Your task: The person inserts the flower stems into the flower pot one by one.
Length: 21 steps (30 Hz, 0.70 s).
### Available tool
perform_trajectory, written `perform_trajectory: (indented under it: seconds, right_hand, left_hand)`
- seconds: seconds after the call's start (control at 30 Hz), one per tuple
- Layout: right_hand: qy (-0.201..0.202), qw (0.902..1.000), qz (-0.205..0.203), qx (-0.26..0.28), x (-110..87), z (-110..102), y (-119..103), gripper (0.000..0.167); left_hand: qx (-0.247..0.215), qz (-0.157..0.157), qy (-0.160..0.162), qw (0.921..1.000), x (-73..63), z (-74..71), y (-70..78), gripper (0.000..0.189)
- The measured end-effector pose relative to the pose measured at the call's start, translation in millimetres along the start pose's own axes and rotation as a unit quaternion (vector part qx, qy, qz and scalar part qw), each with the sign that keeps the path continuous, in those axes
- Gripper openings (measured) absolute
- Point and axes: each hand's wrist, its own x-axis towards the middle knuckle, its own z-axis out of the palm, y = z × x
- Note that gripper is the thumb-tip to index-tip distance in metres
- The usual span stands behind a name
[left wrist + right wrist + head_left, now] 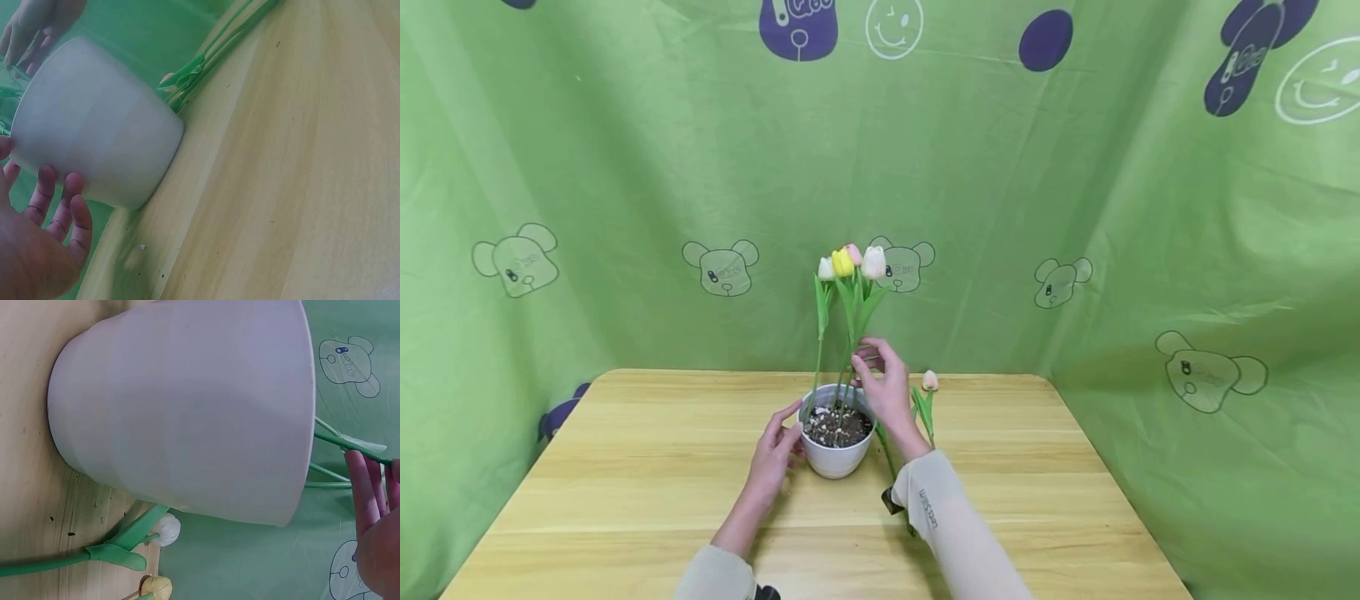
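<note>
A white flower pot [837, 460] filled with dark soil [831, 429] and white bits stands on the table. Several artificial tulips rise from it: a yellow one [842, 263], a pink one [853, 253] and white ones [874, 262]. Above the rim my right hand [886, 385] pinches a green tulip stem [353, 445] between thumb and fingers. My left hand [775, 450] rests at the pot's left side, its thumb and forefinger near the rim. In the left wrist view, the other fingertips [74, 182] touch the pot's outer wall, slightly bent.
Loose tulips lie on the wooden table [647, 483] right of the pot, partly hidden by my right arm; one has a pale pink head [930, 381]. In the right wrist view, a white tulip [165, 530] and a yellowish one [156, 587] show. A green curtain [625, 167] surrounds the table.
</note>
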Motion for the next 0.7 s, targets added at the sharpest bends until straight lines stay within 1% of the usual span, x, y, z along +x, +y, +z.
perform_trajectory:
  seconds: [0.17, 0.2, 0.27, 0.47, 0.7]
  right_hand:
    - [-0.022, 0.9994, -0.003, -0.026, -2.0, 2.6, 1.1, 0.029]
    - [-0.027, 0.9991, -0.004, -0.031, -2.4, 3.3, 1.9, 0.028]
    - [-0.034, 0.9988, -0.002, -0.035, -3.3, 4.5, 4.1, 0.027]
    - [-0.032, 0.9987, -0.001, -0.040, -3.6, 6.6, 13.3, 0.026]
    - [-0.047, 0.9976, -0.002, -0.050, -2.8, 10.1, 14.8, 0.029]
  left_hand:
    - [0.003, -0.006, -0.001, 1.0000, 0.4, -0.5, -0.5, 0.045]
    - [0.004, -0.004, 0.001, 1.0000, 1.5, -0.7, -3.8, 0.045]
    - [0.005, 0.003, 0.004, 1.0000, 0.9, -0.5, -4.9, 0.045]
    - [0.006, 0.010, 0.004, 0.9999, -0.4, -0.2, -5.6, 0.044]
    - [0.009, 0.017, 0.008, 0.9998, 0.8, 0.4, -6.8, 0.043]
